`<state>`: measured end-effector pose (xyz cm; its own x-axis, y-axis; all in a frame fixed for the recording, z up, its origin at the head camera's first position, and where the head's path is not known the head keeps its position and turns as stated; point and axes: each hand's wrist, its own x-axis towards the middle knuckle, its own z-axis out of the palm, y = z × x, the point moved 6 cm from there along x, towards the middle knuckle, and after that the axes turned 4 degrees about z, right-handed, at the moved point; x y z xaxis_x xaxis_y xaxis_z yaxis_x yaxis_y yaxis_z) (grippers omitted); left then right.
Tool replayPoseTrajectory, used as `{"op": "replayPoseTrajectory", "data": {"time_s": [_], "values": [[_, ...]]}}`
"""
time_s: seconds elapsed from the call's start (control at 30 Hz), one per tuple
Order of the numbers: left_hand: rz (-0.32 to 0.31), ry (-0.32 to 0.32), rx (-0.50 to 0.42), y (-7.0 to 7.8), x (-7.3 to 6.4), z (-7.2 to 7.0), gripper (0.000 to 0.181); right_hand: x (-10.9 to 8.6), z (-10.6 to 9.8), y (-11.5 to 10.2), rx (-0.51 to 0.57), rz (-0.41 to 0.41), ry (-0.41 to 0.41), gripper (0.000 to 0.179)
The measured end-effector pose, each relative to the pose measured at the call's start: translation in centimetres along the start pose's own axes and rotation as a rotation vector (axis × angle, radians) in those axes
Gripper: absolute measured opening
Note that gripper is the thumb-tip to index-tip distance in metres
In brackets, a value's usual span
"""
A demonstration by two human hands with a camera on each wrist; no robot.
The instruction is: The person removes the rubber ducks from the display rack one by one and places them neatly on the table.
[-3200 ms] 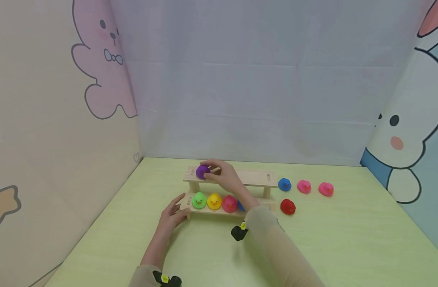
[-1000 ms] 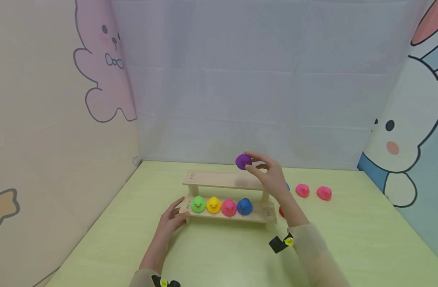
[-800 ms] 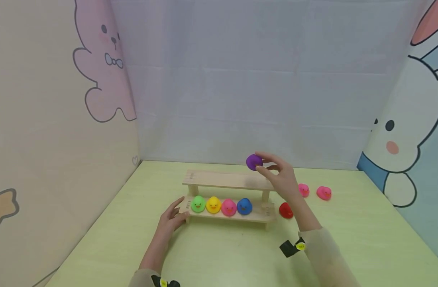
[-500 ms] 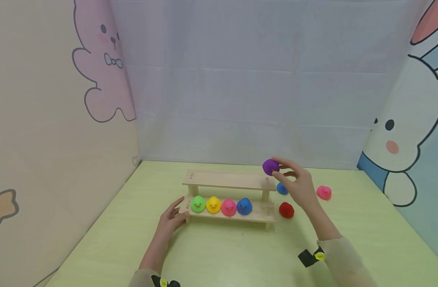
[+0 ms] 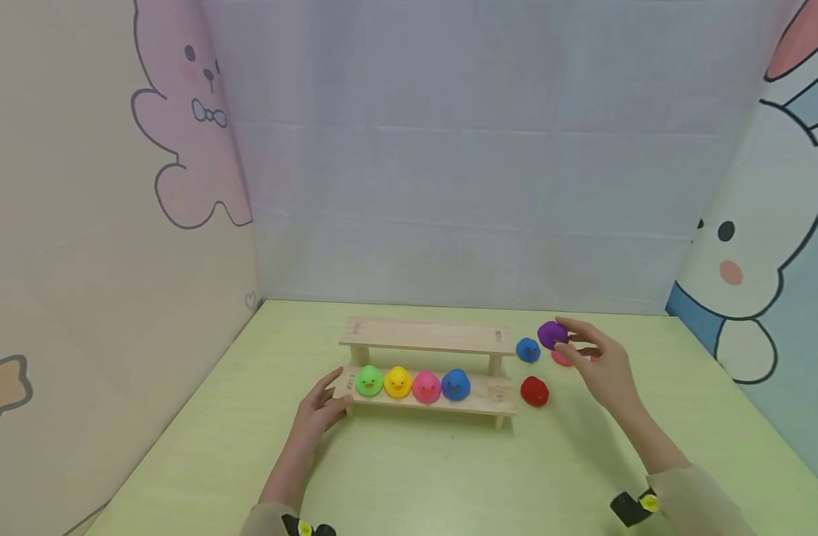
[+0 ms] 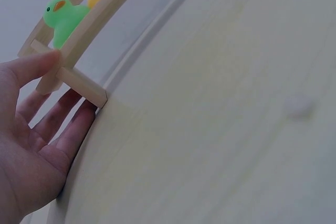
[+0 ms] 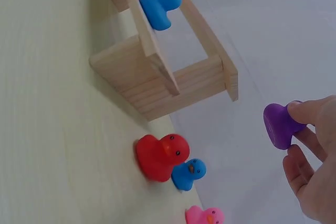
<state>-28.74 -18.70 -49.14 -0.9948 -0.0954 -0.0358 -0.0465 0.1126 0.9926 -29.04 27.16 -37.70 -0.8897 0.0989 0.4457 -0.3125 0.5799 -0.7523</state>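
My right hand (image 5: 606, 372) pinches a purple rubber duck (image 5: 552, 335) between thumb and fingers, right of a two-tier wooden rack (image 5: 425, 335). In the right wrist view the purple duck (image 7: 282, 126) hangs off the table. My left hand (image 5: 318, 409) holds the rack's left end. The left wrist view shows its thumb against the lower board and the other fingers around the end support (image 6: 84, 87). On the lower tier stand a green duck (image 5: 369, 380), a yellow duck (image 5: 398, 383), a pink duck (image 5: 426, 387) and a blue duck (image 5: 456, 385). The upper tier is bare.
Right of the rack, a second blue duck (image 5: 528, 350) and a red duck (image 5: 534, 391) stand on the pale green table (image 5: 409, 476). Two more pink ducks lie there, one a pink duck (image 5: 563, 359) partly covered by my right hand. A white curtain hangs behind.
The purple duck has left the upper tier's left end in my right hand, rising and travelling right past the rack, then lowering slightly. My left hand has stayed at the rack's left end.
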Motion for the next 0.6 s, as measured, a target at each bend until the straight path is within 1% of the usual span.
{"op": "replayPoseTrajectory", "data": {"time_s": [0.17, 0.27, 0.4, 0.53, 0.6], "values": [[-0.006, -0.003, -0.015, 0.2, -0.1, -0.1, 0.064, -0.8, -0.8, 1.7, -0.079, 0.043, -0.037, 0.041], [-0.007, -0.024, -0.020, 0.2, 0.0, -0.2, 0.064, -1.3, -1.3, 2.7, -0.098, 0.066, -0.057, 0.041], [-0.016, -0.084, -0.028, 0.1, 0.7, -0.5, 0.067, -1.8, -1.6, 3.8, -0.130, 0.075, -0.078, 0.040], [-0.006, -0.174, -0.005, 0.3, 1.3, -0.8, 0.069, -2.1, -1.8, 4.6, -0.171, 0.076, -0.100, 0.040], [0.015, -0.226, 0.006, 0.4, 1.6, -0.8, 0.069, -2.2, -1.8, 4.9, -0.188, 0.084, -0.115, 0.041]]}}
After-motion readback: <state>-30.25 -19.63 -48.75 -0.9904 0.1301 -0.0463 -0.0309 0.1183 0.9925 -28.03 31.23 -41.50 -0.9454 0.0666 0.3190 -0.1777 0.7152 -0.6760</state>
